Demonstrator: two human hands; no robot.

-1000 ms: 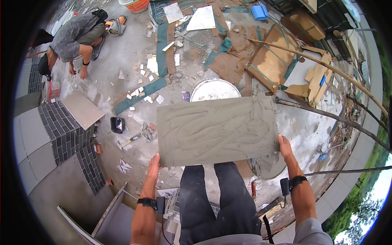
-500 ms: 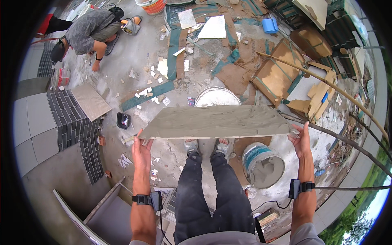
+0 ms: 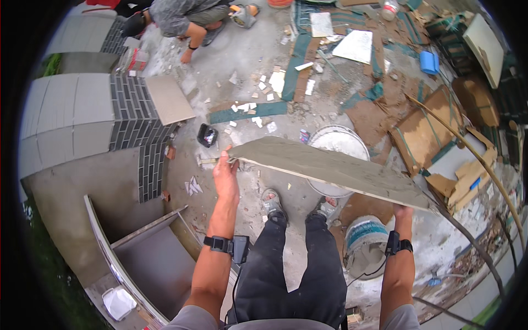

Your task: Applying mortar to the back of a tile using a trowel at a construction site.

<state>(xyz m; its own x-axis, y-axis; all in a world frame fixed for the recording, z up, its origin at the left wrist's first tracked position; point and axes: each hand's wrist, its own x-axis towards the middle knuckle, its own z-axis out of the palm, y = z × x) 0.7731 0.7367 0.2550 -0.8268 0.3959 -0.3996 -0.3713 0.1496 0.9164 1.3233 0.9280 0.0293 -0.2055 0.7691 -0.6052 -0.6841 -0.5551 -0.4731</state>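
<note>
A long tile [image 3: 324, 168], its upper face spread with wet grey mortar, is held in the air in front of my legs. It tilts, the left end higher in the picture than the right. My left hand [image 3: 225, 180] grips its left end, fingers at the edge. At the right end, my right hand [image 3: 403, 213] holds from below, and the tile hides most of its fingers. Below that end stands a bucket [image 3: 367, 226] with grey mortar inside. A white round bucket [image 3: 346, 138] shows partly behind the tile.
A person [image 3: 187, 22] crouches at the far left. Dark brick-patterned wall tiles [image 3: 151, 170] and a leaning beige tile [image 3: 168, 99] stand left. A black tray [image 3: 207, 135], tile scraps and cardboard [image 3: 426, 129] lie on the floor. A wooden pole [image 3: 467, 146] crosses the right side.
My view has swung left. The tile has gone from nearly level to slanting, its right end lower and nearer me. My right hand now sits beneath that end.
</note>
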